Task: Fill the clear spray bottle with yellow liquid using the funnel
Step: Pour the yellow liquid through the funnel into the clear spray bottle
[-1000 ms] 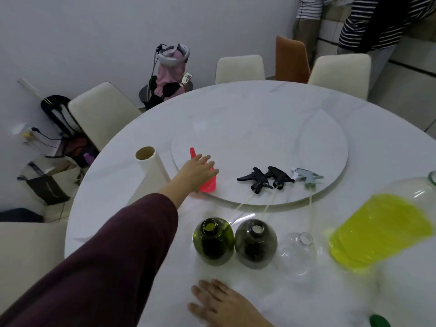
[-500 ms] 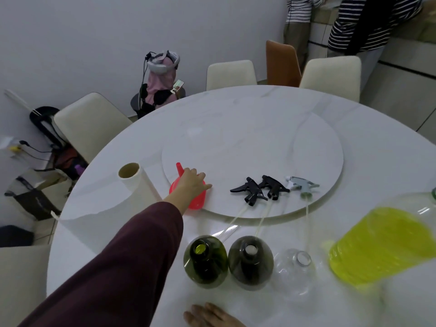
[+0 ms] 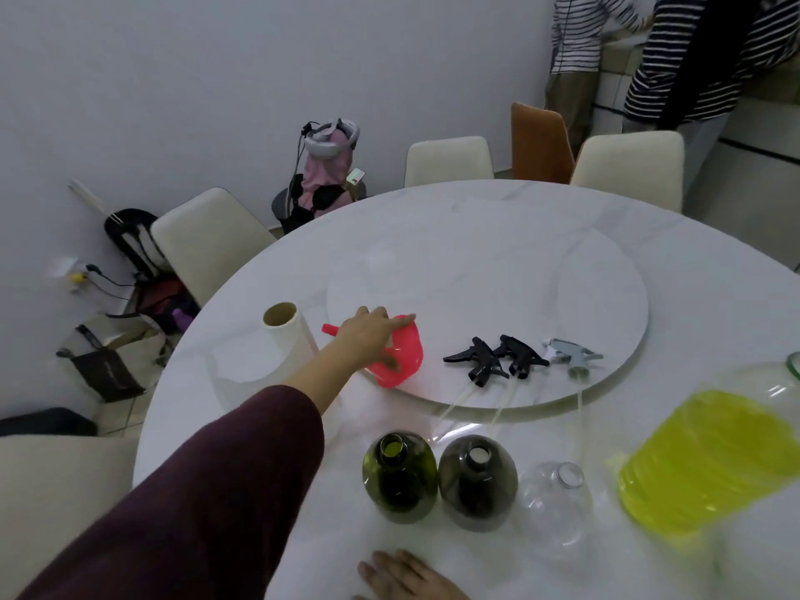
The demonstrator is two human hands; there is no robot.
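Head view: the person's left hand (image 3: 368, 335) is stretched out over the round white table (image 3: 476, 218), fingers laid across the top of the red funnel (image 3: 400, 355) and the thumb tucked under its rim, so the funnel is pinched. The funnel lies tipped at the near-left rim of the turntable (image 3: 519, 270) in the table's middle, its spout pointing left. The dark red sleeve (image 3: 195, 482) runs back to the near-left edge. The right hand (image 3: 407, 578) rests flat at the near edge, fingers straight and slightly apart, holding nothing.

Three open bottles stand in a row near the near edge: a green bottle (image 3: 400, 478), a grey bottle (image 3: 478, 482) touching it, and the clear bottle (image 3: 556, 508) just beside that on the right. To the right of the clear bottle, toward the right edge, a big jug (image 3: 710, 461) of yellow liquid leans over; it is blurred, so I cannot tell how it is propped.

On the turntable's near rim lie two black spray heads (image 3: 493, 361) and a grey spray head (image 3: 571, 355), their tubes trailing down toward the bottles. A paper roll (image 3: 288, 335) lies near the left edge, just left of the funnel. Cream chairs (image 3: 448, 160) ring the table's far side.
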